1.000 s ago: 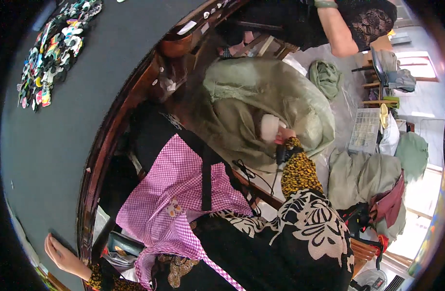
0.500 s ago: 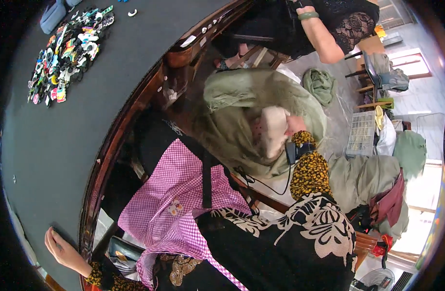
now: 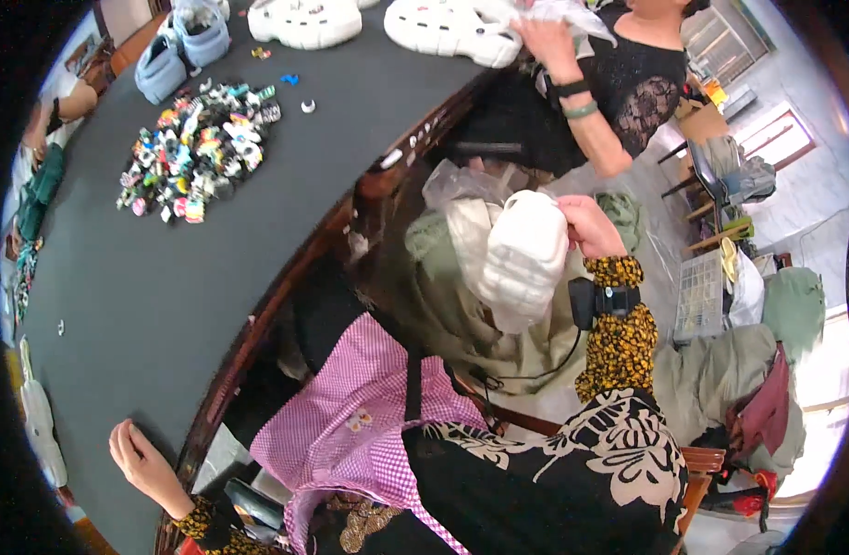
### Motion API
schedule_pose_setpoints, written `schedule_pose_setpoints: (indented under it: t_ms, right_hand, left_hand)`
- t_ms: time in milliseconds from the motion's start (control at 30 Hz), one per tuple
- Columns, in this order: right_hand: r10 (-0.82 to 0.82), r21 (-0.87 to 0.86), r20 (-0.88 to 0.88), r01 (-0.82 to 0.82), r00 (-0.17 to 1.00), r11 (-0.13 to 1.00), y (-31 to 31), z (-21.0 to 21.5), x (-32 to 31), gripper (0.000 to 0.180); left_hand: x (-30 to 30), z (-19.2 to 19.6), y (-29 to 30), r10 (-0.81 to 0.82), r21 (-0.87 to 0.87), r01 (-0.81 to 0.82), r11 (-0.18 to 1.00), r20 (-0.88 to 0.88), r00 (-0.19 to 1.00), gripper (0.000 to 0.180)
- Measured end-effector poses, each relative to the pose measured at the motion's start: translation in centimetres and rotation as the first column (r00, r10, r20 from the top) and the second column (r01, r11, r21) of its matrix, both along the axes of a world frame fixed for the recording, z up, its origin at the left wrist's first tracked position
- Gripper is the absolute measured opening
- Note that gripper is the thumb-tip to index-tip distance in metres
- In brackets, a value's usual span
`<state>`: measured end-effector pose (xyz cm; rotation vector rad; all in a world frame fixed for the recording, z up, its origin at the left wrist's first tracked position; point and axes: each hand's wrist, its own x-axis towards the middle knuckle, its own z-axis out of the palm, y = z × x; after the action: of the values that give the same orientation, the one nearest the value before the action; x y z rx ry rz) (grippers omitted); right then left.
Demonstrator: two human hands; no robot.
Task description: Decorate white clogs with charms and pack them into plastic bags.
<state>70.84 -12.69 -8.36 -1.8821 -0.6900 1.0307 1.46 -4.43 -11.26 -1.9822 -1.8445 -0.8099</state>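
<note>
My right hand (image 3: 593, 227) grips a pair of white clogs (image 3: 528, 242) by one end, their soles towards me. Clear plastic wrapping (image 3: 466, 185) hangs beside them. They are held up over the mouth of a large olive-green sack (image 3: 443, 296), whose inside is mostly hidden. On the near left edge of the dark table (image 3: 166, 324), my left hand (image 3: 149, 467) lies with its fingers stretched out, holding nothing.
A heap of small colourful shoe charms (image 3: 203, 153) lies on the table, with blue shoes (image 3: 195, 42) behind it and white clogs (image 3: 309, 20) further right. Across from me, a person's hand (image 3: 545, 42) touches another white clog (image 3: 448, 28). A white crate (image 3: 700, 291) stands at right.
My right hand has risen out of the sack, bringing the white clogs up. White clogs now show at the table's far side, and the other person's arm has moved. My left hand stays on the table.
</note>
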Motion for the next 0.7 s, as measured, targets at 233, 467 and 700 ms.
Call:
schedule_pose_setpoints:
  t_ms: [233,467,700]
  right_hand:
    - [0.149,0.185,0.199,-0.186,0.969,0.965,-0.1,9.6,-4.5,0.02]
    - [0.049,0.508,0.26,-0.179,0.964,0.843,-1.6,17.0,-7.2,0.034]
    - [-0.168,0.682,0.335,-0.115,0.927,0.722,-1.4,22.6,-8.8,0.036]
  left_hand:
    - [2.0,1.6,-1.5,-0.039,-0.074,0.042,0.996,0.048,0.998,0.009]
    - [8.9,7.5,-2.2,-0.32,-0.056,0.346,0.937,0.262,0.91,0.023]
    - [16.1,9.2,-1.6,-0.379,-0.204,0.758,0.619,0.768,0.517,0.034]
